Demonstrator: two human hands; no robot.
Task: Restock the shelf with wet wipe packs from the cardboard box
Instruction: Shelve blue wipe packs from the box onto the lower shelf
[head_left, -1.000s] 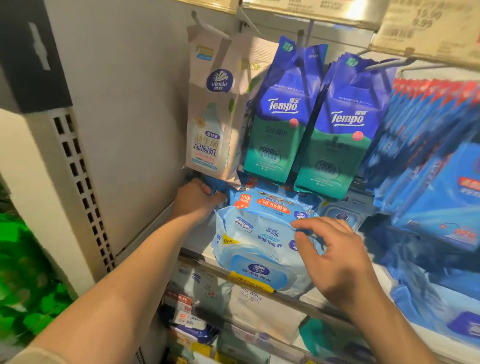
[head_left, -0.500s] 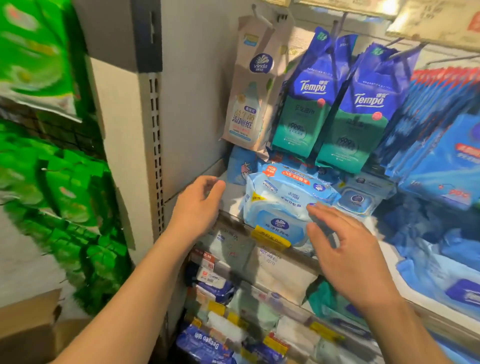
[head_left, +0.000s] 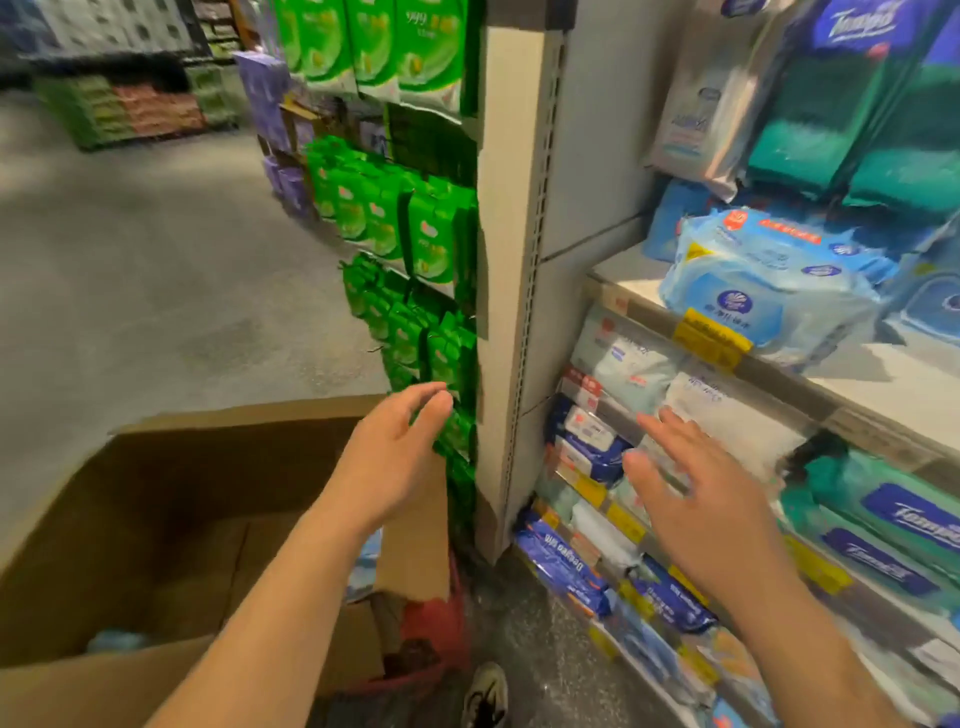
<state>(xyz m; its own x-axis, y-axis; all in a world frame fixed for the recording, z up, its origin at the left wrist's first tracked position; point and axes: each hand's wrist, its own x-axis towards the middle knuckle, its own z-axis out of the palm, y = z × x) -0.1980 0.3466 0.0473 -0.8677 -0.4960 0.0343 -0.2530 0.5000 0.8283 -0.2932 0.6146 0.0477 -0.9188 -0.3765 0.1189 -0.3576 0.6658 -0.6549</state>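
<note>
One pale-blue wet wipe pack (head_left: 769, 291), glossy, shelved

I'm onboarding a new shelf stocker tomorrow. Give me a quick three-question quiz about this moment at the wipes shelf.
1. True or false: the left hand is holding a wet wipe pack.
2. Where does the light blue wet wipe pack lie?
A. in the cardboard box
B. on the shelf, over its front edge
C. on the floor
3. Fill in: the right hand, fingers spread, is in front of the ____ shelves.

Key: 1 false; 2 B; 3 lower.
</note>
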